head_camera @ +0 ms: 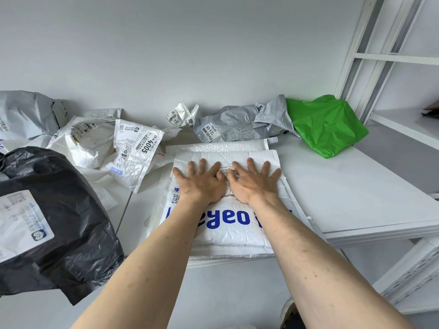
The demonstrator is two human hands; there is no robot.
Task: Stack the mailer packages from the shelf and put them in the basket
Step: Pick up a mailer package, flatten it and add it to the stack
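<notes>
- Both the left hand [200,182] and right hand [253,182] lie flat, fingers spread, pressing the white mailer stack [228,224] at frame centre.
- Its long axis runs away from the person; the loose mailers [104,143] at upper left lie nearer the left hand.

- Left hand [202,184]: palm down, fingers straight and spread, thumb angled inward toward the other thumb.
- Right hand [253,182]: palm down as well, fingers fanned out flat, thumb tucked toward the middle.
- Both hands side by side, thumbs nearly touching, no grip closed on anything.
- Bare forearms reaching forward from the lower edge of the view, converging toward the wrists.
- Wrists level, roughly in line with the forearms.
</notes>
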